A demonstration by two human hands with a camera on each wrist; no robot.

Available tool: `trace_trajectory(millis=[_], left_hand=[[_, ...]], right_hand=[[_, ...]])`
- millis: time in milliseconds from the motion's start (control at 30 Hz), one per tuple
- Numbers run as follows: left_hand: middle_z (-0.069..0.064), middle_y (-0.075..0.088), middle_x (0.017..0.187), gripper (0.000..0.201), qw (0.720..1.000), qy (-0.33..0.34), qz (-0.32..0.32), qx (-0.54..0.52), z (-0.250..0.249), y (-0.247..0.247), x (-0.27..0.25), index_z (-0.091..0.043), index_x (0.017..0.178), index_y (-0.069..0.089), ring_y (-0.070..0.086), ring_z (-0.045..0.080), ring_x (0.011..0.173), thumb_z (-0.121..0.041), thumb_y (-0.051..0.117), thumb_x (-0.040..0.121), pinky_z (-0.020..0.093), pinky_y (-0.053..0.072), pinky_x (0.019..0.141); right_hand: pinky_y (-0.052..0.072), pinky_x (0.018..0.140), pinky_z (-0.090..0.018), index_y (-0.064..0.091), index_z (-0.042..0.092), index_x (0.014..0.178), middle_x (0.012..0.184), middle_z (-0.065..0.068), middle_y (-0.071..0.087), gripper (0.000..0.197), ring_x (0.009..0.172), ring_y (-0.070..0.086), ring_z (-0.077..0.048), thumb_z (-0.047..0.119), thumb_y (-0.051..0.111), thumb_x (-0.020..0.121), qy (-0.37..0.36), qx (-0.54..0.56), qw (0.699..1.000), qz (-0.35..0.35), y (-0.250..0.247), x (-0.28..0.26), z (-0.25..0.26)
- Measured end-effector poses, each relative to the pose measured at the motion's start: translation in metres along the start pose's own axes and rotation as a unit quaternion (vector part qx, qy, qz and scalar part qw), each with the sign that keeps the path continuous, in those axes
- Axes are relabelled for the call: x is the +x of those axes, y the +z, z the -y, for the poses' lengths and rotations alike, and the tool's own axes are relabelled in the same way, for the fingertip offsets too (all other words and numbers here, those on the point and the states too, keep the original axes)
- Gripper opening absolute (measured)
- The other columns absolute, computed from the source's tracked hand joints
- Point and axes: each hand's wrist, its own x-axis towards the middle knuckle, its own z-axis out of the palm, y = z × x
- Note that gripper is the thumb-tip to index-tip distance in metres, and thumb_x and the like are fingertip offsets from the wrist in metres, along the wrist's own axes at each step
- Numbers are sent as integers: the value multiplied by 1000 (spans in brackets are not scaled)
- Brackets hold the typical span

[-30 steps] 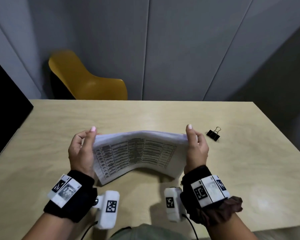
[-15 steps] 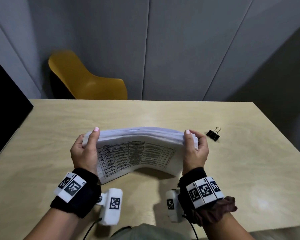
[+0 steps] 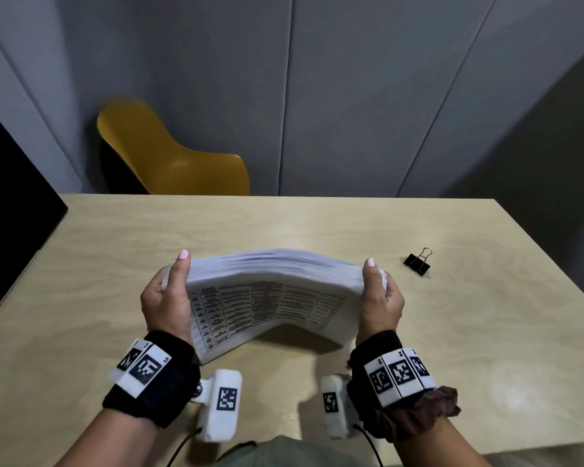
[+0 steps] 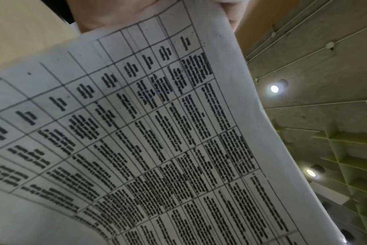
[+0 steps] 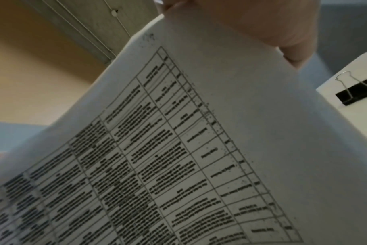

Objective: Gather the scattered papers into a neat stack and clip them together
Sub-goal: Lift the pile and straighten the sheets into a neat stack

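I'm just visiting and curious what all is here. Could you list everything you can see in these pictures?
stack of papers: one thick stack, white with black printed tables, held on edge above the table and bowed upward in the middle
binder clip: one, black with wire handles, lying on the table to the right of the stack, apart from it
table: one, light wood
chair: one, yellow, behind the table's far edge
wall panels: grey, behind the table
wrist bands with white marker tags and cameras: one set on each wrist, black and white
left hand: grips the stack's left end
right hand: grips the stack's right end
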Motion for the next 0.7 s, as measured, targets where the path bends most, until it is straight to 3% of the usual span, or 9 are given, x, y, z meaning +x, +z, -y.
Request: trace_trajectory(millis=[233,333,367,433,500,533,600,633,700], left_hand=[[-1,51,62,34,1000,9,-1,-3,-2,1,-3,-24,52,61,51,22,71,-52,62,71,35,40,70],[-5,64,63,32,1000,1,18,-12,-2,0,-3,-26,60,68,58,25,75,-53,60,76,36,45,77],[-3,72,78,35,999,-4,28,-24,-1,-3,-2,-26,75,72,62,27,85,-59,60,75,39,47,86],[9,68,114,65,995,-11,104,-3,-2,-11,-3,-18,111,65,60,30,109,-69,57,71,50,43,99],[1,70,104,38,982,-10,186,6,-5,-21,-2,-17,115,58,65,16,100,-41,60,84,37,53,89],[-4,72,92,28,975,5,221,28,-5,-27,-2,-16,113,56,67,6,87,-17,62,86,24,55,79],[-5,69,86,51,967,39,239,80,6,-35,8,-9,116,52,64,-5,75,10,69,71,10,51,72],[-4,68,89,56,964,35,246,95,12,-39,12,-6,117,52,64,-7,74,11,73,67,9,50,73],[-9,73,80,46,961,18,246,128,20,-40,13,-4,103,61,65,-6,71,-8,80,62,15,52,72]], right_hand=[[32,55,-26,52,19,52,45,14,44,32,49,40,-1,45,55,70,-1,9,1000,-9,2,6,-1],[35,60,-28,57,20,57,59,6,48,37,62,45,-11,56,52,66,-23,20,999,19,3,3,1],[37,61,-28,59,21,62,64,3,52,41,65,48,-14,61,49,65,-35,28,998,41,3,1,1],[44,68,-23,62,23,87,83,3,60,57,76,56,-9,73,49,62,-70,25,991,112,-3,-3,-1],[45,81,-13,51,27,116,110,6,57,82,96,57,-1,78,58,53,-97,-10,975,201,-16,-2,-8],[44,88,-14,44,31,125,121,8,54,86,105,55,-1,69,67,52,-100,-32,968,228,-23,0,-11],[41,97,-20,39,36,129,130,15,48,81,115,50,-1,39,78,59,-109,-99,962,232,-34,9,-18],[43,96,-21,43,35,126,127,16,50,73,111,52,3,27,78,62,-106,-124,961,223,-36,13,-22],[50,88,-28,58,34,108,108,10,63,48,93,60,3,26,76,63,-96,-141,962,215,-34,19,-28]])
